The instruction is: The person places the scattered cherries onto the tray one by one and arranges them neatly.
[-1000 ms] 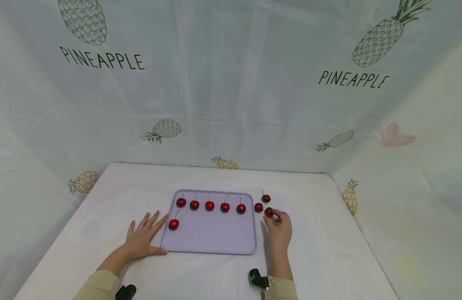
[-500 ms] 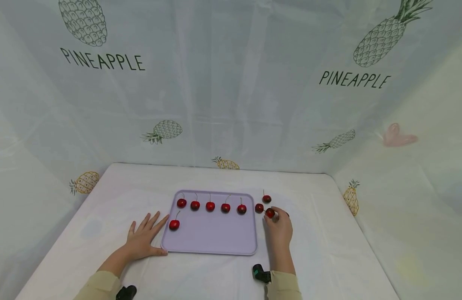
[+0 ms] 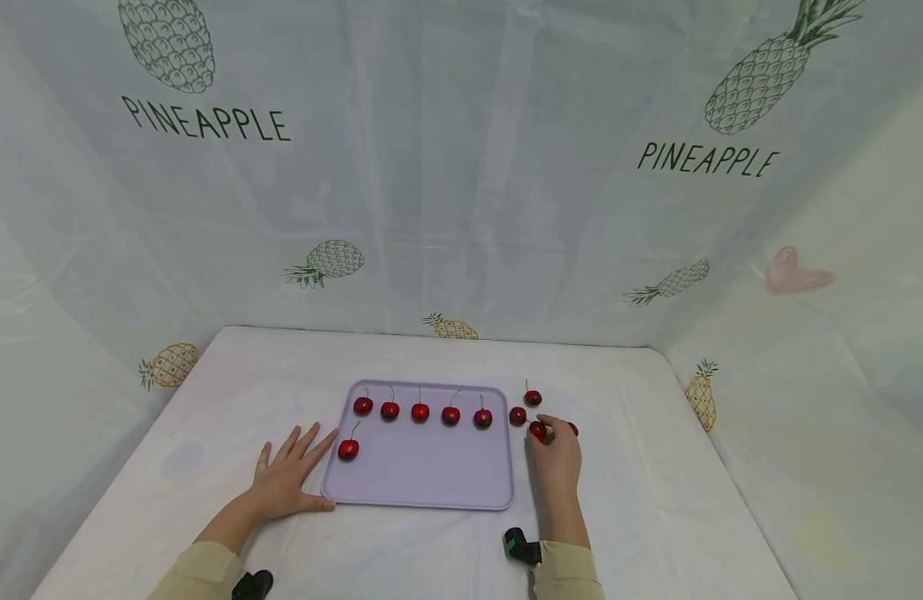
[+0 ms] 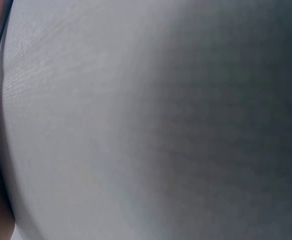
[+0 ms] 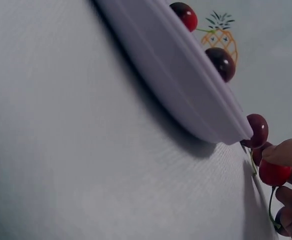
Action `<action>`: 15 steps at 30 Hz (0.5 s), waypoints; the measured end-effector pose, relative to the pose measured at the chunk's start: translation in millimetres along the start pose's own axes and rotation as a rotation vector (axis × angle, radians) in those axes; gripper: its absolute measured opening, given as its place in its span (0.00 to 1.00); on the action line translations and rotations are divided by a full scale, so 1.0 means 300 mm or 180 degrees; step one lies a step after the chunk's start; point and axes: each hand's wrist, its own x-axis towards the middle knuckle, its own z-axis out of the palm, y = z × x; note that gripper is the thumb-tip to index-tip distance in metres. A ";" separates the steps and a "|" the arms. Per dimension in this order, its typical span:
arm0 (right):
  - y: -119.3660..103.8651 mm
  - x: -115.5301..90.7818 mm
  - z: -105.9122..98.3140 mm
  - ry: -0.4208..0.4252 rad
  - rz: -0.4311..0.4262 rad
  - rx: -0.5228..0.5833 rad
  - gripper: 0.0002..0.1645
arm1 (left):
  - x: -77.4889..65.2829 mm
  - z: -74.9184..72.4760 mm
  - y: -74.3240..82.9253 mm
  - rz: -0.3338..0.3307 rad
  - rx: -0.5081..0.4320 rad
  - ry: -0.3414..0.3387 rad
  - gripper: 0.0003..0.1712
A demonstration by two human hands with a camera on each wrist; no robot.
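My right hand (image 3: pixel 557 457) pinches a dark red cherry (image 3: pixel 537 430) between thumb and fingers, just beyond the tray's right side. In the right wrist view that cherry (image 5: pixel 275 174) shows bright red, with a green stem by the fingers. A loose cherry (image 3: pixel 517 416) lies close to the tray's right edge, and another cherry (image 3: pixel 532 398) sits behind it. One more cherry (image 3: pixel 573 428) peeks out past my right knuckles, mostly hidden. My left hand (image 3: pixel 280 485) lies flat with spread fingers at the left side of the lilac tray (image 3: pixel 424 483), its fingertips and thumb at the rim.
Inside the tray, several cherries form a row along the far side, including a cherry (image 3: pixel 420 412) with its stem pointing away. A single cherry (image 3: pixel 348 450) begins a second row at left. White cloth (image 3: pixel 641 500) covers the table; a pineapple-printed curtain (image 3: pixel 461 208) stands behind.
My right hand stays beside the tray and shifts only slightly; the pinched cherry moves a little toward me. The cherry behind my knuckles shows more than half a second ago. My left hand stays still.
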 end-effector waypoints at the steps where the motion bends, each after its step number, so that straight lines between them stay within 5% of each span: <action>1: -0.003 -0.003 0.000 0.0003 0.0006 0.0028 0.21 | 0.000 0.001 -0.001 0.0003 -0.0003 0.0002 0.65; 15: -0.083 -0.059 0.007 0.0062 -0.0138 0.0405 0.21 | 0.003 0.030 -0.032 0.0135 -0.0049 0.0172 0.65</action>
